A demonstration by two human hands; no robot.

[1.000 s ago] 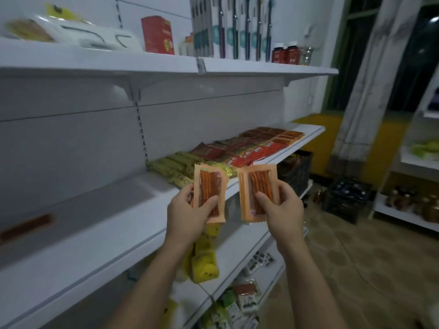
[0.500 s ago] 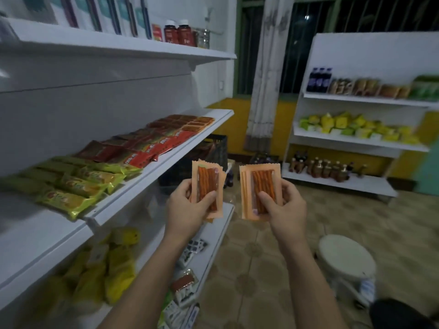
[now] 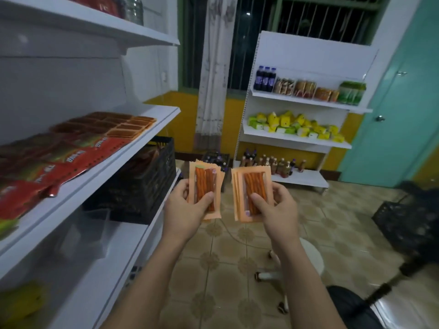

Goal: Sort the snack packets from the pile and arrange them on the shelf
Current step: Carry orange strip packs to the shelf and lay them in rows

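My left hand (image 3: 187, 207) grips a small stack of orange snack packets (image 3: 206, 184) upright, thumb across the front. My right hand (image 3: 276, 207) holds a second stack of the same orange packets (image 3: 251, 186), thumb on its clear window. Both stacks hang in the aisle, to the right of the white shelf (image 3: 133, 150). On that shelf lie matching orange packets (image 3: 129, 128) at its far end and red packets (image 3: 71, 162) nearer me.
A black crate (image 3: 142, 186) sits on the lower shelf level. A white stool (image 3: 308, 257) stands on the tiled floor below my right arm. Another black crate (image 3: 408, 222) is at the right. A stocked white shelf unit (image 3: 299, 138) stands against the far wall.
My view has swung right along the shelf, away from the green packets and toward the far wall. Both hands keep their packets in the same grip.
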